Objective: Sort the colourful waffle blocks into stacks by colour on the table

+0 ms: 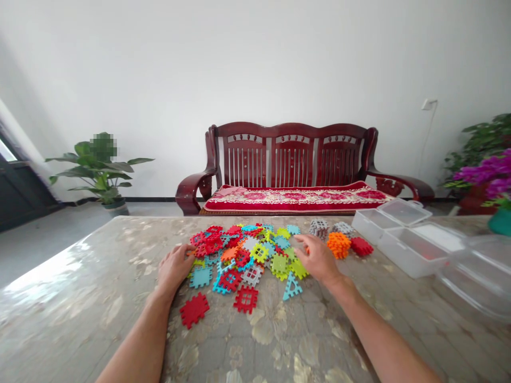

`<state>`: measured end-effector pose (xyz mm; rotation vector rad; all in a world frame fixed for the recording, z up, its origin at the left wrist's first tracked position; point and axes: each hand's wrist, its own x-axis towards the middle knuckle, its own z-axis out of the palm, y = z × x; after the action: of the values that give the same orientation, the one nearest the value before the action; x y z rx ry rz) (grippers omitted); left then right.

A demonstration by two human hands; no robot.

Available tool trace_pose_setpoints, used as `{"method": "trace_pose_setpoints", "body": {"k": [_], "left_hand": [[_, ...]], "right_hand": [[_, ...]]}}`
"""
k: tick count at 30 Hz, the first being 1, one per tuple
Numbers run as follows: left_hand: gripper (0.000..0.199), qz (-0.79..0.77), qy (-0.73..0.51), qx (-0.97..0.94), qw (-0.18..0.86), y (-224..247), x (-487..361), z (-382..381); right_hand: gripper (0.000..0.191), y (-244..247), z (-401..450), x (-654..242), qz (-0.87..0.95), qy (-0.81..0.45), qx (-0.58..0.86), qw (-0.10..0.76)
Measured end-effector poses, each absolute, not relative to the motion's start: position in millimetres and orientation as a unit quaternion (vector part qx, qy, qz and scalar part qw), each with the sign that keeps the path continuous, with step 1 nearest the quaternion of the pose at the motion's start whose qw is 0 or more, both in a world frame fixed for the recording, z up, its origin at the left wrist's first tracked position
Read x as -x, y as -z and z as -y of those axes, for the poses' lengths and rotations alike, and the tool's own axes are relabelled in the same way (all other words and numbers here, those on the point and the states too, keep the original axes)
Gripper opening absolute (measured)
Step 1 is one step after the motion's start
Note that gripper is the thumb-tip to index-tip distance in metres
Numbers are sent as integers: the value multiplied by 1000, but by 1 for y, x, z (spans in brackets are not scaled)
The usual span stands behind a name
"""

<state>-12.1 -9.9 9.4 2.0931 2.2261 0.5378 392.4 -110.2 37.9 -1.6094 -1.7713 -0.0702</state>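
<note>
Green leaves spread from a potted plant (101, 174) on the floor at the far left, beyond the surface (107, 303) with its pale floral pattern. Next came the left hand (174, 264), resting at the left edge of a loose heap of plastic pieces (260, 252). Its fingers were bent towards the heap; whether they pinched a piece could not be told. Just to the right of that wrist, nearer the person, a solid red square (194, 310) lay flat and apart from the rest. Above it a light-blue square (200, 276) lay at the heap's near left side. The heap sat in the middle, red, blue, yellow-green, grey and orange notched pieces overlapping, and a red window-shaped piece (246, 299) lay at its near edge. Behind, against the wall, stood a dark red wooden bench (291, 159) with a red and cream patterned cloth (297, 198) along its seat. A blue triangle (293, 287) lay near the heap's right front. The right hand (319, 259) reached in at the heap's right side, finger and thumb parted over the green pieces. Just beyond it were a grey stack (319, 227), an orange stack (339, 245) and a red stack (361, 246). Farther right stood translucent boxes (415, 260), and purple flowers (487, 173) filled the right edge.
</note>
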Motion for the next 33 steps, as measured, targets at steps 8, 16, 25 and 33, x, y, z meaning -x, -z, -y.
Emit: {"method": "trace_pose_setpoints", "body": {"k": [8,16,25,33], "left_hand": [[36,-720,-177,-671,21,-13,9,12],[36,-720,-171,-672,20,-13,9,13],[37,-717,-172,-675,33,-11,11,11],[37,-722,-169,-670,30,-13,9,13]], "right_hand": [[51,-28,121,-351,752,-1,612,245],[45,-19,121,-343,752,-40,586,299],[48,-9,112,-352,700,-23,595,393],[51,5,113,-353,709,-23,628,319]]}}
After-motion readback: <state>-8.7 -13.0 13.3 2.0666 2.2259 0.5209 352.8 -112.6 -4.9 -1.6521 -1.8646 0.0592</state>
